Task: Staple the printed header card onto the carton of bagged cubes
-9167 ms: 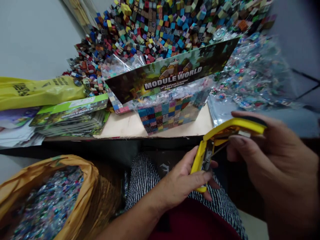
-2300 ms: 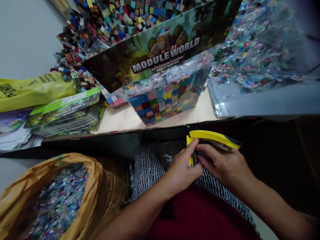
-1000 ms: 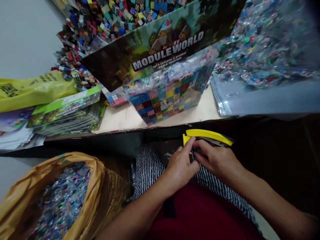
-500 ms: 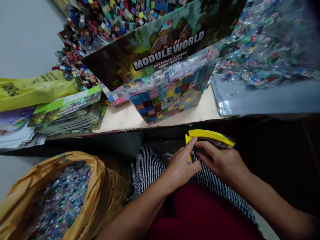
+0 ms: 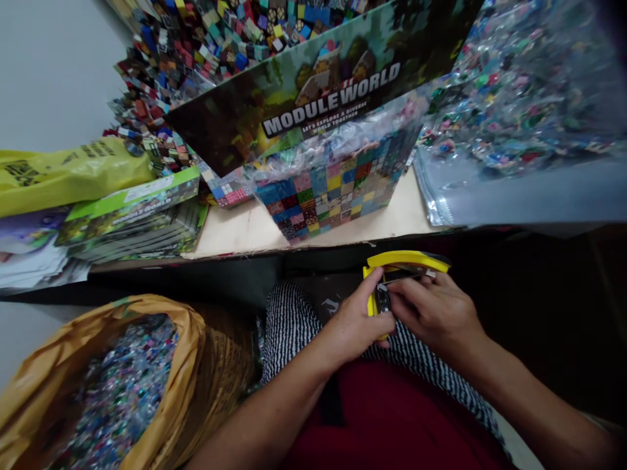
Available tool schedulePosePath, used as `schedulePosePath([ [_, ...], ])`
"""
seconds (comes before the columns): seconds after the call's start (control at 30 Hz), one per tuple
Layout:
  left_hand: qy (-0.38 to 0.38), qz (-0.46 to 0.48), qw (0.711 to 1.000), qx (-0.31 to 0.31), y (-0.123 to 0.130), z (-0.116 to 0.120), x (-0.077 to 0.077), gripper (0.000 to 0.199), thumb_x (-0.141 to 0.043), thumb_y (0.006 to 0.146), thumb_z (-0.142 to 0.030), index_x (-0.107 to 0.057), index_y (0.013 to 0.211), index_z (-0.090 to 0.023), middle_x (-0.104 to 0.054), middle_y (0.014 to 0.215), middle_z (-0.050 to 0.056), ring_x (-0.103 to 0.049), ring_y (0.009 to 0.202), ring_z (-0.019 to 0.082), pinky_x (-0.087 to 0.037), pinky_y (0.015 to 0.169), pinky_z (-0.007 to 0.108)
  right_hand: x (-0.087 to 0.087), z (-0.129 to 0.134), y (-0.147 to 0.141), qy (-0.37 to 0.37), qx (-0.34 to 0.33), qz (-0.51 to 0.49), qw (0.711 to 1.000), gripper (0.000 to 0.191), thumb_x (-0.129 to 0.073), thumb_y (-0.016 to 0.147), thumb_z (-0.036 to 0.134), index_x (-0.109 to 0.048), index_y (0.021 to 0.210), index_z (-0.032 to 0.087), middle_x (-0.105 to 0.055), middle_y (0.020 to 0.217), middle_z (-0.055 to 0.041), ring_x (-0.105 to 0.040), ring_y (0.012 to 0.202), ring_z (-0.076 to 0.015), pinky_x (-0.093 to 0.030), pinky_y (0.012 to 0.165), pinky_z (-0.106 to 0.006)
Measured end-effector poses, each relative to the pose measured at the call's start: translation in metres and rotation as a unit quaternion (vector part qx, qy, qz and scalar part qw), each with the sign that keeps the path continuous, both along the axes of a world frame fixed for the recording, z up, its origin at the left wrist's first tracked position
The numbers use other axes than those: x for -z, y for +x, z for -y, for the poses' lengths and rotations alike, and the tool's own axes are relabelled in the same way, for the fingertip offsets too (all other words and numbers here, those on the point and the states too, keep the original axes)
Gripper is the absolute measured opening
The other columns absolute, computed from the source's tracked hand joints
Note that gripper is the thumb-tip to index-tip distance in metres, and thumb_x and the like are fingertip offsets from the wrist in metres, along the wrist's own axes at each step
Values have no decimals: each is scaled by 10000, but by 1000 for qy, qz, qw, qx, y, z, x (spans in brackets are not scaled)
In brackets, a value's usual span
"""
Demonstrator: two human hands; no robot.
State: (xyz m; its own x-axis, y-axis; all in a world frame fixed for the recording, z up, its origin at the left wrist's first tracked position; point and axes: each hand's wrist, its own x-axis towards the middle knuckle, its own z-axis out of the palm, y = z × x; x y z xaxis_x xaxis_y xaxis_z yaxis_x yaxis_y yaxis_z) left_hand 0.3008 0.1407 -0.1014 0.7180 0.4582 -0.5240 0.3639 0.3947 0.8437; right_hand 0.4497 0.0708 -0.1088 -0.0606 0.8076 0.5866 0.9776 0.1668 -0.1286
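Observation:
Above my lap is a yellow and black stapler point(image 5: 409, 260), its upper arm swung apart from its base and metal parts showing between them. My left hand point(image 5: 353, 323) is closed around the base, with the thumb and fingers on either side of it. My right hand point(image 5: 438, 310) has its fingers bent and pressed together at the metal inside, beneath the upper arm. Whatever small part its fingertips pinch is hidden. Past the hands, on the table, stands a clear bag of colourful cubes point(image 5: 337, 196) topped by a "Module World" card point(image 5: 313, 91).
Loose cubes point(image 5: 206, 46) are heaped at the back of the table point(image 5: 230, 232). Small filled packets point(image 5: 514, 98) and clear bags point(image 5: 490, 196) lie at right. Stacked cards point(image 5: 142, 222) and a yellow bag point(image 5: 73, 170) are at left. A brown sack point(image 5: 196, 339) holding packets stands below.
The stapler has turned slightly, and more of its metal inside shows. My right hand has shifted a little, its fingers still at the mechanism. My left hand keeps its hold.

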Motion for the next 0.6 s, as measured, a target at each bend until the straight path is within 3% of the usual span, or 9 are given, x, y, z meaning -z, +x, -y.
schedulePosePath([
  [0.1, -25, 28, 999, -12, 1, 1, -5, 876, -611, 775, -189, -209, 1547, -290, -606, 995, 75, -609, 705, 122, -574, 594, 253, -4, 5, 1, 12, -5, -27, 1000, 189, -546, 905, 146, -656, 752, 164, -592, 538, 13, -445, 498, -133, -384, 615, -299],
  [0.23, 26, 22, 999, -10, 2, 3, -12, 843, -601, 762, -173, -277, 1528, -310, -608, 1055, 74, -585, 677, 102, -579, 588, 255, -8, 9, 0, 12, 7, -27, 1000, 161, -573, 886, 149, -672, 759, 148, -639, 604, -26, -490, 540, -160, -362, 626, -335],
  [0.37, 70, 7, 998, -2, 3, 4, -13, 848, -595, 741, -179, -295, 1524, -303, -572, 1238, 116, -579, 634, 92, -571, 556, 259, -10, 7, -1, 7, 23, -1, 1000, 211, -550, 893, 159, -669, 719, 162, -633, 594, -29, -496, 529, -169, -337, 626, -348],
  [0.6, 113, 12, 994, 1, 0, 4, -7, 835, -602, 745, -182, -309, 1519, -293, -551, 1306, 127, -619, 794, 177, -566, 568, 257, -16, 5, -1, 1, -25, 20, 999, 239, -537, 904, 127, -700, 736, 173, -657, 609, -20, -556, 560, -163, -347, 700, -354],
])
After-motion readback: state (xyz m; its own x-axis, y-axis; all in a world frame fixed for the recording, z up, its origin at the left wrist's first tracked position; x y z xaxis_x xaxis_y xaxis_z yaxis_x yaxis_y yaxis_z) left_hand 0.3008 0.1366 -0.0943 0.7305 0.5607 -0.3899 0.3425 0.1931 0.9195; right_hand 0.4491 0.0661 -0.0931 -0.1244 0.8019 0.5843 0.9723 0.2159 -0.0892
